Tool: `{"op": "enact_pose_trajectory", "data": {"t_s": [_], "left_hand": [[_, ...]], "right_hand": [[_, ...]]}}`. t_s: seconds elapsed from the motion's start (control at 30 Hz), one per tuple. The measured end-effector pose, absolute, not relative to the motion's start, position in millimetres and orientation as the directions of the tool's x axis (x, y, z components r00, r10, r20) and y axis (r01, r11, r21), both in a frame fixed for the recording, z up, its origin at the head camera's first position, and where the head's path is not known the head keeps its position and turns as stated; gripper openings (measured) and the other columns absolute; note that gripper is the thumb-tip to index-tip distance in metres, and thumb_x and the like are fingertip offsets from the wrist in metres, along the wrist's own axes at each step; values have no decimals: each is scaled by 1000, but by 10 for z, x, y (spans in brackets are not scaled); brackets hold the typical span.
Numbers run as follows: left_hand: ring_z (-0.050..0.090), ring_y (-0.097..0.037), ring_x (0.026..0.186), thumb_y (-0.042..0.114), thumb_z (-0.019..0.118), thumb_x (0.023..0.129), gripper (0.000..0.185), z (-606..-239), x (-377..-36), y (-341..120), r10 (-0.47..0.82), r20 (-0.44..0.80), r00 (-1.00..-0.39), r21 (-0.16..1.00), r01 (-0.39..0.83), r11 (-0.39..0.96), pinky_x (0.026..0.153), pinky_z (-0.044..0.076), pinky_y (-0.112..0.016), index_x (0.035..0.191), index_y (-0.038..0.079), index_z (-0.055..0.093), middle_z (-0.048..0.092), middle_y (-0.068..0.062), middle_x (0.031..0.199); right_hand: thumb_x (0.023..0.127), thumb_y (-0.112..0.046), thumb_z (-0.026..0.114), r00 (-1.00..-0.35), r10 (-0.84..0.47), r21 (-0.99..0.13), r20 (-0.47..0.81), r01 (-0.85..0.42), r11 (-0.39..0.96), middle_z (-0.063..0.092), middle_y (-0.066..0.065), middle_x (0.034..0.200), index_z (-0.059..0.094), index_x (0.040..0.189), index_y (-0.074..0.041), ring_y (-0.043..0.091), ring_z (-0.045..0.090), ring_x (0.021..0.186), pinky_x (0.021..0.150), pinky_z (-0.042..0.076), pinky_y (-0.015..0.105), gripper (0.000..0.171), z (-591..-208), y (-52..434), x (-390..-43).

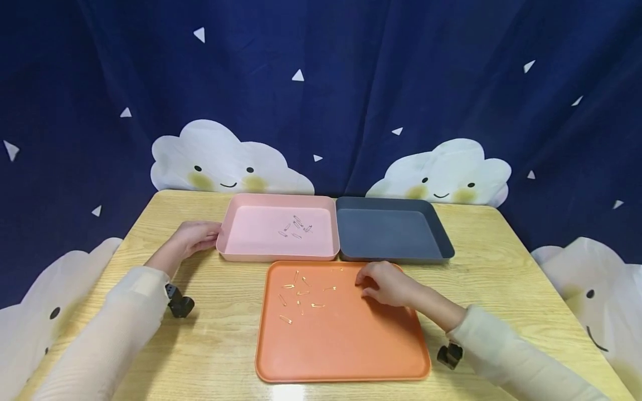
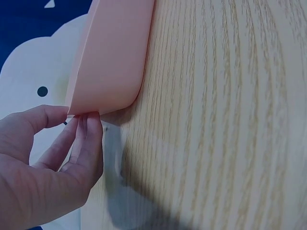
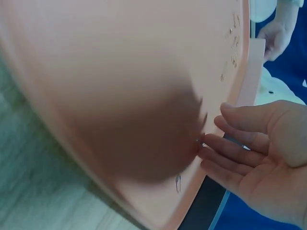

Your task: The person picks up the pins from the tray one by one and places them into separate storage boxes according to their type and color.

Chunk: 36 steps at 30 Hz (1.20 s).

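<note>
The left hand point(image 1: 197, 236) pinched the pink tray's point(image 1: 251, 253) corner — the right hand point(image 1: 385, 282), fingers loosely curved, touched the orange tray point(image 1: 346, 345) near scattered pins point(image 1: 301, 292).

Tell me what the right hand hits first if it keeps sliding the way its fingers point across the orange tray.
Probably the loose safety pins. The right hand rests on the orange tray, fingertips pointing toward its left part, where the pins lie scattered. The nearest pin looks first in line, though depth is hard to judge.
</note>
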<state>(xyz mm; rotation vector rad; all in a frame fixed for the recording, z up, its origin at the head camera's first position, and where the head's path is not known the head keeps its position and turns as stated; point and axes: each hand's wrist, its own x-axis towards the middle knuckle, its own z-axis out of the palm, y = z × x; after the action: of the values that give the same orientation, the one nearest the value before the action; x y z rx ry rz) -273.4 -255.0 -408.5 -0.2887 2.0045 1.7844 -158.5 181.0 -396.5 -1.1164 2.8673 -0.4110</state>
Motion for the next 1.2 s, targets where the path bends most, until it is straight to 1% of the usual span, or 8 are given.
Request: {"op": "enact_pose_trajectory", "data": {"t_s": [0.17, 0.37, 0.47, 0.6, 0.8, 1.0, 1.1, 1.2], "left_hand": [[62, 6, 71, 9, 56, 93, 56, -4088, -2735, -2555, 132, -451, -883, 890, -433, 145, 71, 56, -12, 142, -11, 35, 64, 16, 71], [61, 6, 72, 11, 56, 94, 57, -4058, -2734, -2559, 131, -451, -883, 888, -430, 160, 72, 56, -12, 143, -10, 34, 63, 16, 73], [61, 6, 71, 10, 55, 94, 56, -4052, -2728, -2556, 127, -453, -882, 887, -433, 160, 71, 56, -12, 143, -11, 34, 63, 17, 71], [60, 7, 70, 10, 54, 95, 56, -4053, -2718, -2552, 117, -459, -881, 883, -438, 168, 70, 56, -10, 143, -10, 34, 62, 17, 70], [60, 6, 71, 12, 54, 95, 57, -4069, -2718, -2542, 123, -459, -880, 883, -435, 178, 71, 56, -11, 143, -11, 33, 61, 16, 72], [59, 7, 72, 12, 54, 95, 57, -4065, -2723, -2532, 122, -461, -879, 882, -438, 175, 71, 56, -11, 143, -11, 32, 60, 16, 73], [59, 7, 72, 12, 53, 96, 57, -4058, -2725, -2531, 118, -463, -879, 880, -438, 184, 72, 56, -11, 144, -11, 32, 60, 15, 75], [59, 7, 72, 13, 53, 96, 57, -4057, -2725, -2530, 110, -469, -876, 874, -443, 199, 73, 56, -12, 144, -10, 33, 60, 14, 78]], "right_hand": [[78, -8, 76, -705, -707, -295, 54, -687, 664, 71, 1, 90, 70, 92, -10, 16, 67, 89, 83, 57, 31, 16, -3983, 1723, -1540], [77, -4, 76, -710, -698, -319, 98, -686, 653, 71, -1, 89, 70, 91, -11, 14, 67, 88, 83, 56, 30, 17, -3998, 1674, -1555], [75, -1, 76, -722, -679, -300, 135, -683, 666, 70, -1, 84, 69, 87, -10, 12, 64, 81, 77, 55, 26, 16, -4032, 1667, -1576], [72, 1, 78, -754, -643, -322, 134, -647, 691, 67, -1, 75, 68, 82, -8, 8, 60, 69, 63, 51, 16, 16, -4088, 1644, -1604], [69, 4, 76, -801, -589, -349, 101, -583, 734, 65, -2, 67, 66, 72, -8, 2, 54, 61, 57, 46, 12, 16, -4113, 1587, -1651], [71, 0, 78, -851, -525, -359, -7, -488, 796, 62, -3, 61, 65, 65, -9, 1, 46, 58, 54, 41, 12, 17, -4037, 1531, -1687], [73, 0, 76, -845, -531, -346, -63, -481, 806, 58, -4, 58, 65, 63, -10, 1, 42, 57, 52, 37, 12, 17, -4012, 1518, -1704], [73, 1, 70, -811, -579, -325, -86, -526, 786, 56, -5, 56, 65, 63, -10, 1, 40, 56, 50, 35, 12, 17, -4017, 1526, -1712]]}}
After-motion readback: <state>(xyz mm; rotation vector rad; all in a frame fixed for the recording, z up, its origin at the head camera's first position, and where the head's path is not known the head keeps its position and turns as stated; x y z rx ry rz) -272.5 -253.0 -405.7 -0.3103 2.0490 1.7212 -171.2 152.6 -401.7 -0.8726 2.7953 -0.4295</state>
